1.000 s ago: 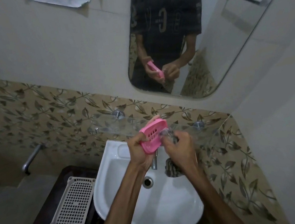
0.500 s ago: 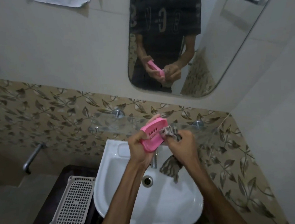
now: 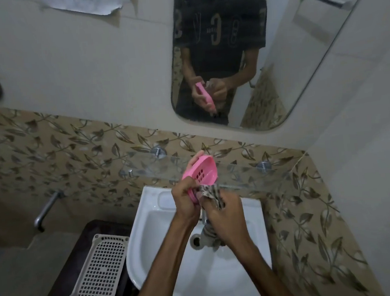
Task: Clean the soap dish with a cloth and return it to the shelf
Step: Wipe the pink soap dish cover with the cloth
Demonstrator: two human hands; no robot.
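The left hand (image 3: 186,199) clamps the lower end of the pink perforated plastic soap dish (image 3: 199,172), long axis tilted toward the clear glass shelf (image 3: 250,170) just behind (wiping unfinished), while the right hand (image 3: 223,215) pinches the patterned cloth (image 3: 210,191) against its lower edge.

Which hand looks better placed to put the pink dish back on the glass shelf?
Left, probably. The left hand already grips the soap dish just in front of the glass shelf, while the right hand is full of cloth.
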